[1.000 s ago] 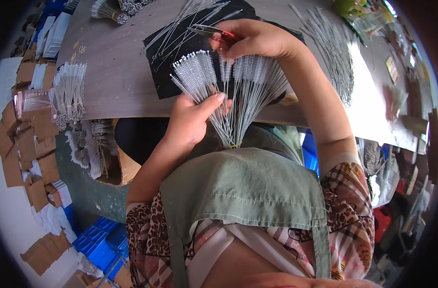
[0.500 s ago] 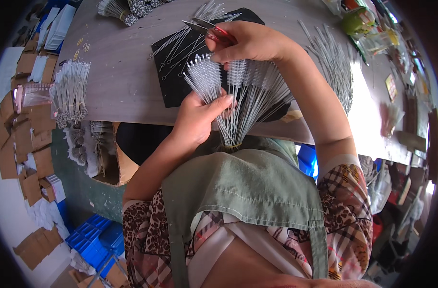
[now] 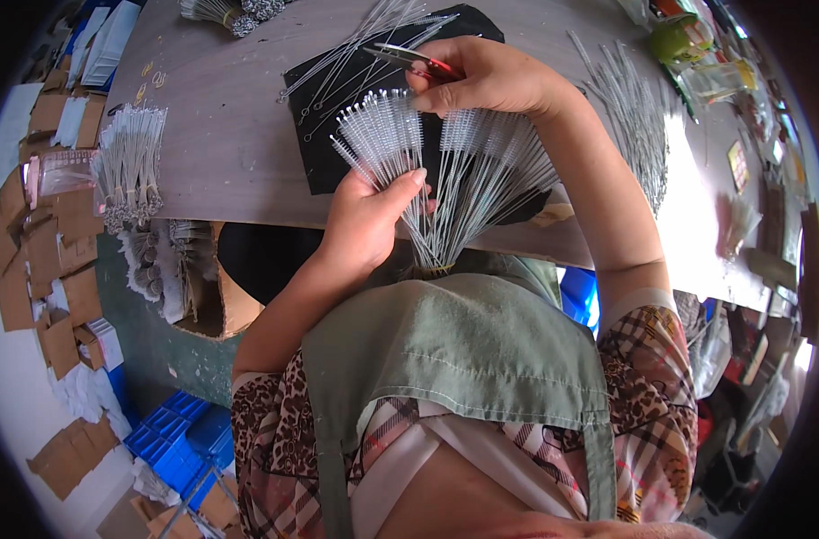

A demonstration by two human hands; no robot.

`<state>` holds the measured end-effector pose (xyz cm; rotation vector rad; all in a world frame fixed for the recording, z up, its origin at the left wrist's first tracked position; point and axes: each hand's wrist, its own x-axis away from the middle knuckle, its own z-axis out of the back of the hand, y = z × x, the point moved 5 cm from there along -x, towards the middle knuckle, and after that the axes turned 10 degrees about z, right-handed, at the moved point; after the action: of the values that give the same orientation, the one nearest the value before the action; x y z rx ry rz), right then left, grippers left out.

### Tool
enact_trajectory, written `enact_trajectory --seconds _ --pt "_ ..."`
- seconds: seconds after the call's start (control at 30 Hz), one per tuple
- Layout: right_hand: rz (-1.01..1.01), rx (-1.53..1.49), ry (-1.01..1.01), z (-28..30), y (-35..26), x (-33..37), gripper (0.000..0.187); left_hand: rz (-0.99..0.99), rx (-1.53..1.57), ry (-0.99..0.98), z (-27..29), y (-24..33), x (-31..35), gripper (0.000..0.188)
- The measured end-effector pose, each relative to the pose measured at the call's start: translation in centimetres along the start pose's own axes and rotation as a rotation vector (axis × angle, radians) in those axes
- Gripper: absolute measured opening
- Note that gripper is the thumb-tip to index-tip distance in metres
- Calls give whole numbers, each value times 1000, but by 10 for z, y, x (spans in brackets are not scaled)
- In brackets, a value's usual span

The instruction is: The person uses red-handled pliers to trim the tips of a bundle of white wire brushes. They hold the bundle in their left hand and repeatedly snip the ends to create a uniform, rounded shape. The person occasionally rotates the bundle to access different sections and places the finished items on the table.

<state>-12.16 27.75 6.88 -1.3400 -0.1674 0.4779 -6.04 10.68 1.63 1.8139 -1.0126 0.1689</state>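
Observation:
A bundle of thin wire brushes (image 3: 481, 171) with white bristle tips fans out before me, tied near the bottom by a yellowish band against my apron. My left hand (image 3: 371, 211) is closed around the left part of the fan, thumb across the wires. Small red-handled scissors (image 3: 409, 59) sit in my right hand (image 3: 481, 76), blades pointing left. The fingertips of that hand are at the top of the bristles, beside a gap in the fan. Whether they pinch a brush is hidden. Behind lies a black mat (image 3: 324, 162) with loose wire brushes (image 3: 347, 54) on it.
On the grey table (image 3: 221, 135), a tied brush bundle (image 3: 133, 162) stands at left and more bundles (image 3: 234, 13) lie at the far edge. Loose wire brushes (image 3: 627, 117) spread at right. A cardboard box (image 3: 234, 296) and blue crates (image 3: 171, 440) are below left.
My right hand with the scissors has shifted slightly right. The left part of the fan has spread wider leftward, and the gap has moved a little right. My left hand keeps its hold.

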Motion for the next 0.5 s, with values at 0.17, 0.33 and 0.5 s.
enact_trajectory --seconds 0.17,0.33,0.5 --pt "1 58 -12 -3 1 -4 15 -20 -18 6 -2 1 -1 21" --pt "23 -49 -66 -2 6 -3 15 -34 -16 -14 -1 1 0 19" --pt "22 -154 -49 -3 1 -2 18 -15 -41 -4 2 1 -1 19"
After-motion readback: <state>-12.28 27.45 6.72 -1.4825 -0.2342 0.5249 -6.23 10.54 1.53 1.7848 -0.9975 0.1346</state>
